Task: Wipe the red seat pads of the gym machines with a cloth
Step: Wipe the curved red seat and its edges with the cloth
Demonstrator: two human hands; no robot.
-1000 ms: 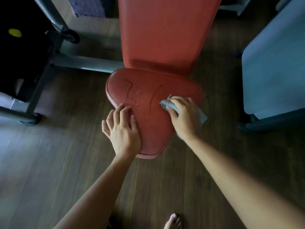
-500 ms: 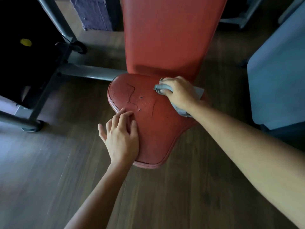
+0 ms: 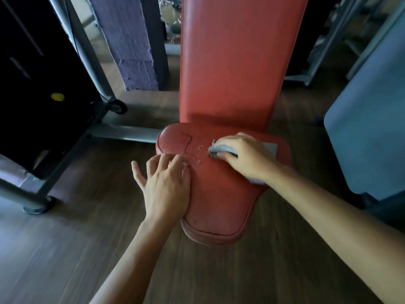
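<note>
On the low red seat pad [image 3: 219,194] of the gym machine, the grey-blue cloth [image 3: 270,147] lay bunched under the right hand [image 3: 243,156]. It sat near the back of the pad, just in front of the upright red backrest [image 3: 236,62]. The right hand's fingers were curled over the cloth, gripping it and pressing it onto the vinyl. Bits of cloth showed past the fingertips and beside the wrist.

The left hand [image 3: 164,183] rested on the pad's left edge, its fingers loosely bent with the tips on the vinyl and the thumb spread out over the wooden floor [image 3: 65,249]. It gripped nothing and seemed to be bracing. Near its fingertips, a crack [image 3: 190,139] ran through the vinyl of the back-left corner, with a few small tears beside it.

The step in hand looked like wiping the seat itself, with the cloth on its back part. The next move likely called for a sweep toward the back-left corner, then down to the narrow front end. That meant going lightly over the cracked patch so the cloth would not snag, and the left hand would have to shift clear. The backrest would probably want wiping after that.

A grey metal frame [image 3: 122,132] stood to the left, and a blue pad [image 3: 368,128] to the right.
</note>
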